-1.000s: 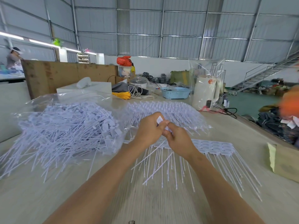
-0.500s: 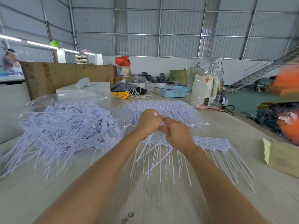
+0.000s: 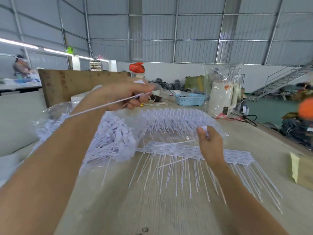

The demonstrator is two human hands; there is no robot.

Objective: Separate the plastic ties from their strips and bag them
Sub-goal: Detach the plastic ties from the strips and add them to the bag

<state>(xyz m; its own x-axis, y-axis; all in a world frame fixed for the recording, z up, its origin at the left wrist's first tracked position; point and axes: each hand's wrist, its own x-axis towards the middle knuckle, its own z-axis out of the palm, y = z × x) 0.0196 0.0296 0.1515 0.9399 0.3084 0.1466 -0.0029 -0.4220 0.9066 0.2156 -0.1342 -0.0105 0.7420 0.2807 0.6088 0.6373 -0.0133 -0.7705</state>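
My left hand (image 3: 122, 95) is raised above the table and pinches a single white plastic tie (image 3: 101, 106), whose thin tail trails down to the left. My right hand (image 3: 209, 143) stays low over the strip of ties (image 3: 169, 149) and pinches a white tie head between thumb and fingers. The strip lies flat with its long tails fanned toward me. A clear plastic bag (image 3: 116, 136) heaped with loose white ties sits at the left, partly hidden by my left forearm. A second heap of tie strips (image 3: 172, 119) under clear plastic lies behind the strip.
A blue basket (image 3: 189, 100) and a white kettle (image 3: 221, 99) in clear wrap stand at the back of the table (image 3: 169, 209). A cardboard box (image 3: 303, 172) sits at the right edge. A wooden board (image 3: 67, 83) rises at the back left.
My left hand has pulled away from my right hand, rising up and left with one tie torn from the strip. My right hand has stayed over the strip.
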